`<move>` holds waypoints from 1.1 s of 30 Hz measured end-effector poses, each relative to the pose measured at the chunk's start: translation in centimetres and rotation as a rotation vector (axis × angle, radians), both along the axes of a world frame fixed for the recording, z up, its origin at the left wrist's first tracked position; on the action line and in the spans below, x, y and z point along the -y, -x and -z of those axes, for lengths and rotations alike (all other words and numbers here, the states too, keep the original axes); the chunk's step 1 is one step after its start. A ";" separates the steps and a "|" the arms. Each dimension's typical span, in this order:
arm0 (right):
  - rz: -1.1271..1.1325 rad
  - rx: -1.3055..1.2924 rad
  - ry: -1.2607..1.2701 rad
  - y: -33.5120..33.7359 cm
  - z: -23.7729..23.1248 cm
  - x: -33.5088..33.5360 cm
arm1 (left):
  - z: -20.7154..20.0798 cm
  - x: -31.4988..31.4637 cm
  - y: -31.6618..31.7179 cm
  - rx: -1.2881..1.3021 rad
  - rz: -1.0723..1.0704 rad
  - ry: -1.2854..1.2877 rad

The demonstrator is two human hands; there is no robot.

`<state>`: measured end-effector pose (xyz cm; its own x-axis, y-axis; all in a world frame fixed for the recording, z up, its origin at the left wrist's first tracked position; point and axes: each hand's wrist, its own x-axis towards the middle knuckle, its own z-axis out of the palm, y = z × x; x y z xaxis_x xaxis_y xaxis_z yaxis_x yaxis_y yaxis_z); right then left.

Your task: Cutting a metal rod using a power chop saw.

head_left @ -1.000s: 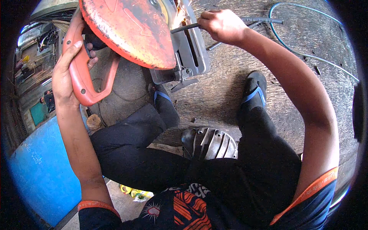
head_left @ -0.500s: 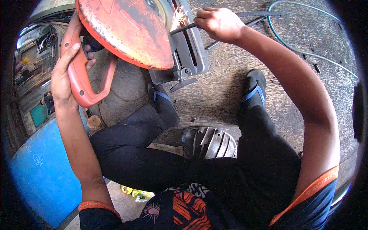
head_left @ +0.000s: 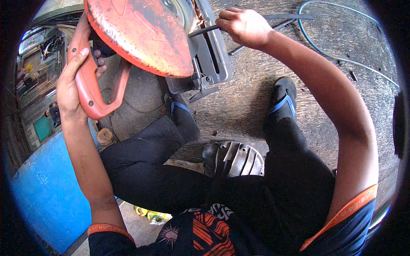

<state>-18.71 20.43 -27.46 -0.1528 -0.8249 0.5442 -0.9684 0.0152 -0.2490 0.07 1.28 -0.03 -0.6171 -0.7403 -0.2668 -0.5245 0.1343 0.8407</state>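
Dark rod (head_left: 205, 31), clasped in the curled right hand (head_left: 245, 28), its tip leftward of that hand, beside sparks (head_left: 197, 20); left hand (head_left: 69, 87) wraps the saw handle (head_left: 86, 79). A slack right grip might let the rod twist.

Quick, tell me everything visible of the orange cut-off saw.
The orange saw stands at upper left, its top cropped. A broad guard, scuffed and blackened toward its edge, hides most of the disc. The left hand grips the looped, plastic-looking handle. The grey, metal-looking base is slotted, with a screw. Sparks show beside the disc; the right hand holds a dark rod over the base.
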 end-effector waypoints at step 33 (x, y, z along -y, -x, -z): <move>-0.182 2.015 -0.569 -1.7 0.0 -6.1 | 0.2 -0.1 -0.2 -0.062 0.034 -0.060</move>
<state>-16.98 26.52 -27.50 0.0138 -0.8714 -0.4904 0.5733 0.4088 -0.7101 0.27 1.39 -0.21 -0.6584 -0.7022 -0.2709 -0.4674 0.0993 0.8785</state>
